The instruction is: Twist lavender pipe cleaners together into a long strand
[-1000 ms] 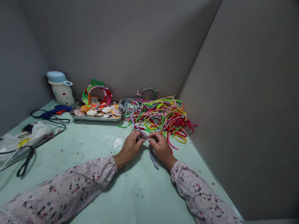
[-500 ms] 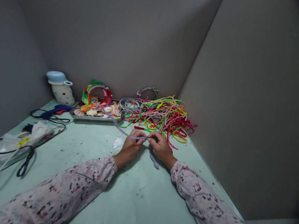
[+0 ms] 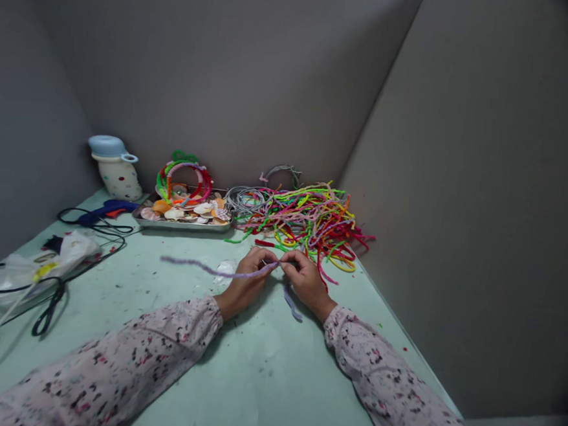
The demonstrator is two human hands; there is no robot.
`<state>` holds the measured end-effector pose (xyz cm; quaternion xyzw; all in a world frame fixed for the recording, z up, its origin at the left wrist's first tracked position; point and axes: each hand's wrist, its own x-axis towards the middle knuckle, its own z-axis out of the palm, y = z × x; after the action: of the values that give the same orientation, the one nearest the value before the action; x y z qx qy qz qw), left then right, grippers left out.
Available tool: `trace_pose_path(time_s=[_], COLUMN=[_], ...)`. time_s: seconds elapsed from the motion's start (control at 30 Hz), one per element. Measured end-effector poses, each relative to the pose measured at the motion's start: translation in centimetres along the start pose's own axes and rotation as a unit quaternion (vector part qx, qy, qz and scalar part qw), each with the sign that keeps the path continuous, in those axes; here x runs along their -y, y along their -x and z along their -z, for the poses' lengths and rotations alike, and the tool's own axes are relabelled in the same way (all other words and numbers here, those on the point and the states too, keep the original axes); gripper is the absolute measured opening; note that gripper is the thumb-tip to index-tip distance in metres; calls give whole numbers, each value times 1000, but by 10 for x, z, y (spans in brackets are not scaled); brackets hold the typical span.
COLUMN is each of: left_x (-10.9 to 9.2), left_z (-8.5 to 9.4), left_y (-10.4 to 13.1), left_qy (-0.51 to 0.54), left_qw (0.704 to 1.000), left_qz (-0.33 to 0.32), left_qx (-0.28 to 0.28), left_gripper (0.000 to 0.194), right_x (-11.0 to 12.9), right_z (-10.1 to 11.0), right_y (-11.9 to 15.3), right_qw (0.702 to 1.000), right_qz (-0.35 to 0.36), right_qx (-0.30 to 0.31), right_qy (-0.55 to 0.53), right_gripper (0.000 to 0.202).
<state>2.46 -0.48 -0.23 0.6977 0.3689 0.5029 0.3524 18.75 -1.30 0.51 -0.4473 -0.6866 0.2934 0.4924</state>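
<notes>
"Purple pipe cleaner (image 3: 219, 274): where is it?"

"Past the green tabletop (image 3: 272, 381) stretching between the sleeves (image 3: 157, 353), pinched in the fingertips of the left hand (image 3: 249, 279) and right hand (image 3: 304, 280), nearly meeting. One end sweeps leftward."

"Edges?"

"Table's right edge slants near the right sleeve. Just beyond the hands, a tangled pile (image 3: 313, 218); behind it, grey wall (image 3: 235, 73)."

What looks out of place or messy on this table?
Mostly the tangled heap of fuzzy stems: some loose ends stray toward the right hand instead of lying in order. A shiny scrap sits beside the left hand, and dark specks dot the pale green tabletop. Nothing looks plainly broken.
</notes>
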Motion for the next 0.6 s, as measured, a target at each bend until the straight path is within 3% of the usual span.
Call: trace_pose_path(time_s=[0.27, 0.6], left_x=[-5, 0], left_z=[1, 0], left_y=[-1, 0], left_qy=[-34, -11], left_qw=[999, 1000], left_qz=[-6, -4], left_qx=[-10, -9], left_gripper=[10, 18], right_x=[1, -2], right_z=[0, -1], right_y=[-1, 0], right_qw=[1000, 1000], right_qz=[-6, -15], right_qx=[-2, 5], right_qy=[-10, -7], right_gripper=[8, 8])
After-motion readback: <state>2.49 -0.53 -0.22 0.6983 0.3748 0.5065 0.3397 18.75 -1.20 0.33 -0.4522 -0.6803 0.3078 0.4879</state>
